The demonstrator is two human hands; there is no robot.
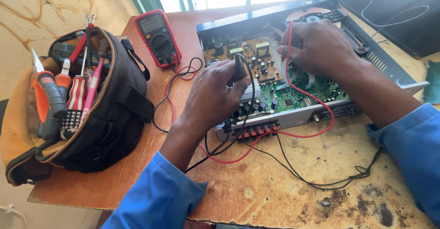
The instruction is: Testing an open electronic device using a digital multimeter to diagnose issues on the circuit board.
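Counter [293, 197]: worn, stained wooden top carrying everything; its left edge ends just under the bag.
Opened player [293, 73]: a lidless disc player at the far right part of the counter, circuit boards bare, disc tray toward the far edge.
Tool bag [98, 114]: dark bag at the left edge, mouth open, screwdrivers and pliers standing in its pockets.
Left hand [213, 96]: clenched around the black probe [239, 71], tip down over the near-left board.
Right hand [321, 48]: fingers curled down into the chassis; the red lead [316, 107] runs in under it, so it seems to grip the red probe, whose tip is hidden.
Multimeter [158, 36]: red-cased, lying face up at the far edge between bag and player, leads trailing to both hands.
Risk: as I judge it, a probe tip could slide and bridge neighbouring solder points on the crowded boards; the looping leads near the counter's front could snag a sleeve and jerk a probe aside.
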